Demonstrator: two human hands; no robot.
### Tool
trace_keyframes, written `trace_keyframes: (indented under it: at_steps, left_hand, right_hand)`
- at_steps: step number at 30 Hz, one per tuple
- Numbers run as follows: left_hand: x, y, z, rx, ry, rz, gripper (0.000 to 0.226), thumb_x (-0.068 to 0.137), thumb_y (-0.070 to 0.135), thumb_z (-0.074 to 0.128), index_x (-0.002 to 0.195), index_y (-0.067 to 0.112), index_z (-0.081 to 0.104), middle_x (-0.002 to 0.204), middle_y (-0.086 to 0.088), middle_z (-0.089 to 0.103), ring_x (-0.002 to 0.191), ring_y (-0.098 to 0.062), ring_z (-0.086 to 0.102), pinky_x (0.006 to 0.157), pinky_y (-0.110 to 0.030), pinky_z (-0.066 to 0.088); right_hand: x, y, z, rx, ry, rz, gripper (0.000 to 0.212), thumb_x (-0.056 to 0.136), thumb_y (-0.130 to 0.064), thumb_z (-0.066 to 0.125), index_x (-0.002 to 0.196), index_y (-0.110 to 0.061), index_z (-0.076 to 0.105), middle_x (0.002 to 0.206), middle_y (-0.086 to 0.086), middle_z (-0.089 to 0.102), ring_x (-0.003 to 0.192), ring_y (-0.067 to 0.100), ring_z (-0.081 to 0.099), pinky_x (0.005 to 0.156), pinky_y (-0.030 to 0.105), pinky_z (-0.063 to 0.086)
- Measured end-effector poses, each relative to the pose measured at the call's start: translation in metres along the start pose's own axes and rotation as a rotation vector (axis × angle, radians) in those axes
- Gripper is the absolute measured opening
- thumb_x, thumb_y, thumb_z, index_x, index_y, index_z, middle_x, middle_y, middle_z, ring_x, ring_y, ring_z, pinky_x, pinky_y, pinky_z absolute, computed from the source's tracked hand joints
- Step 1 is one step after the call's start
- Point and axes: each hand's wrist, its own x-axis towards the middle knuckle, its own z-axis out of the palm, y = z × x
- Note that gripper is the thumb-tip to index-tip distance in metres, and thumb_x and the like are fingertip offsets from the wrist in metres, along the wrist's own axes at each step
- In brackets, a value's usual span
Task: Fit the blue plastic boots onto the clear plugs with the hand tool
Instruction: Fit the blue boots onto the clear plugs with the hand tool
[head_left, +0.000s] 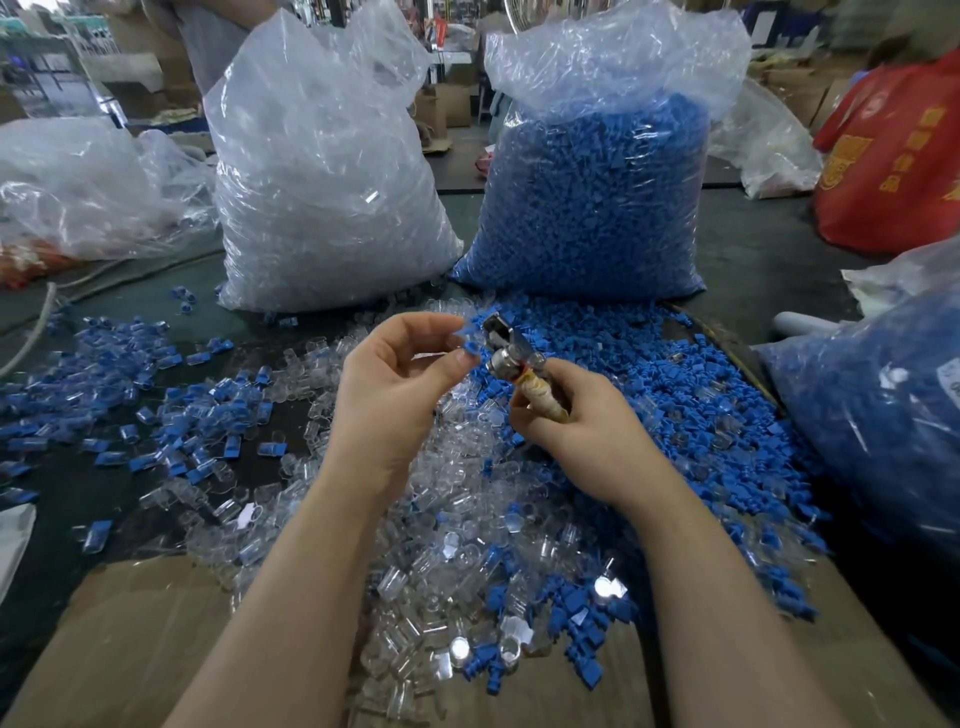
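Boot (471, 347), blue, is pinched between thumb and fingers (451, 336) of the left hand (400, 384), just beside the metal head of the hand tool (506, 347). The tool's wrapped handle is gripped by the right hand (566, 415). Step judged: a boot is being loaded onto the tool; no plug is held. Next, a clear plug (457, 647) must be taken from the loose heap below and pressed on. The desk (78, 483) is strewn with parts; two full bags (332, 182) are stood behind in a cluttered workshop.

blue boots (670, 395), clear plugs (447, 519), silver tool head (501, 338), tan wrapped handle (543, 402), red bag (893, 156).
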Motion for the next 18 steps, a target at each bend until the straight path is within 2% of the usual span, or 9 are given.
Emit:
trace_keyframes:
  at_steps: [7,14,18]
  left_hand:
    - [0.0004,-0.0001,-0.0024,0.072,-0.013,0.077,0.029,0.083,-0.008,0.07,0.1,0.016,0.066,0.081,0.008,0.07,0.077,-0.003,0.066,0.073,-0.016,0.052]
    - [0.0,0.0015,-0.003,0.126,-0.033,0.098,0.033,0.082,-0.008,0.071,0.1,0.02,0.066,0.081,0.009,0.071,0.077,0.0,0.067,0.072,-0.014,0.052]
    - [-0.0002,0.0014,-0.004,0.161,-0.046,0.099,0.034,0.082,-0.005,0.072,0.102,0.022,0.066,0.089,0.003,0.072,0.082,-0.004,0.068,0.077,-0.018,0.054]
  right_hand:
    - [-0.0001,0.0,0.0013,-0.085,-0.014,-0.001,0.01,0.087,-0.027,0.068,0.086,-0.026,0.058,0.075,-0.007,0.061,0.071,0.017,0.058,0.071,0.047,0.052]
    - [-0.0008,-0.0007,0.0027,-0.133,-0.022,0.0,0.007,0.086,-0.026,0.065,0.088,-0.024,0.058,0.079,-0.004,0.063,0.076,0.022,0.059,0.073,0.048,0.053]
    - [-0.0014,-0.0002,0.0025,-0.205,-0.008,-0.011,0.006,0.085,-0.021,0.06,0.087,-0.026,0.057,0.077,-0.005,0.063,0.073,0.019,0.058,0.068,0.045,0.051]
